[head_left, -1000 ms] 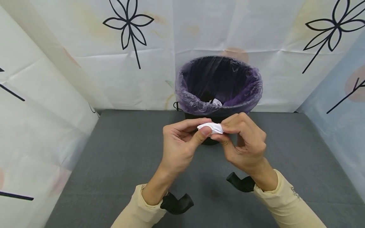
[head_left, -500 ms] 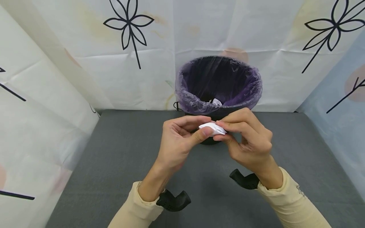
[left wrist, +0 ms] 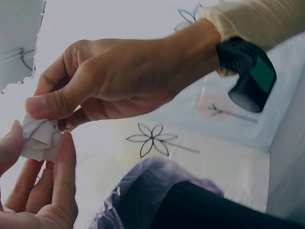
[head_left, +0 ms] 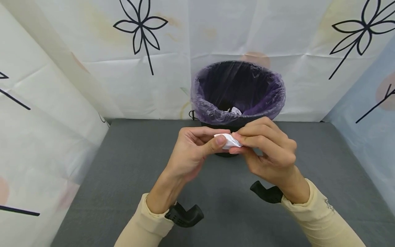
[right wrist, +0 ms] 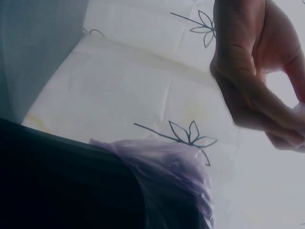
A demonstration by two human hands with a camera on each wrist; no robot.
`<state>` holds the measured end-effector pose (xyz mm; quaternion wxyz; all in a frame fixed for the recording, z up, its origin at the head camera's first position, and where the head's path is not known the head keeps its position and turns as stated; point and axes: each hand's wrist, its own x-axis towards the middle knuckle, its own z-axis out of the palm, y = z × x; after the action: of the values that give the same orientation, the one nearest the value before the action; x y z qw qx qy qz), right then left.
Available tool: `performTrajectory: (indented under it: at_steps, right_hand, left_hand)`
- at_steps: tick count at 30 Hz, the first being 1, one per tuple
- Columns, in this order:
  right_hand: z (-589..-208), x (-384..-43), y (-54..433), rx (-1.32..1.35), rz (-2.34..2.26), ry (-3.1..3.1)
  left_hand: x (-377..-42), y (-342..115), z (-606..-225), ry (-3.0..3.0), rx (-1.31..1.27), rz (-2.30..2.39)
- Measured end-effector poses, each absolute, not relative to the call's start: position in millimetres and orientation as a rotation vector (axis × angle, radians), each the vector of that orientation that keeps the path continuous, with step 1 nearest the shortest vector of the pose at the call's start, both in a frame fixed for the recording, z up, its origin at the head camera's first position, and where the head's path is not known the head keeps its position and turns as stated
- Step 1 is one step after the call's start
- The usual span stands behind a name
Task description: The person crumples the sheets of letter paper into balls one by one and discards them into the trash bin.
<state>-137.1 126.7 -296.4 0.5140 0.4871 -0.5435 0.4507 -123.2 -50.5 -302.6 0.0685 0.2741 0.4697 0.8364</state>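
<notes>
A small folded piece of white paper (head_left: 226,140) is held between both hands, in front of the bin in the head view. My left hand (head_left: 194,147) pinches its left part, thumb on the near side and fingers behind. My right hand (head_left: 271,149) pinches the right end between thumb and fingertips. In the left wrist view the same paper (left wrist: 40,138) shows creases and overlapping folds, with fingers above and below it. No paper can be made out in the right wrist view.
A black bin with a purple plastic liner (head_left: 210,109) stands behind the hands against a patterned white backdrop (head_left: 148,92). Some crumpled white paper (head_left: 236,110) lies inside it. Dark grey cloth (head_left: 132,164) covers the table. Black wrist mounts (head_left: 185,216) stick out from both sleeves.
My right fingers have shifted along the paper's right end, and its folds look slightly turned. Both wrists have spread a little apart. The bin has stayed in place.
</notes>
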Motion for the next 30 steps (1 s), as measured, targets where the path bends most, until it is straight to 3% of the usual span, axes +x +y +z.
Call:
performTrajectory:
  at_steps: [14, 22, 30]
  right_hand:
    - [-275, -131, 141, 1.066, 1.725, -1.704]
    - [-241, -146, 155, 0.879, 1.919, -1.957]
    - [-198, -185, 167, 0.885, 1.862, -1.995]
  left_hand:
    - [-134, -58, -271, 2.014, 1.245, 2.412]
    - [-163, -58, -241, 2.192, 1.268, 2.23]
    - [-202, -52, -190, 2.316, 1.196, 2.031]
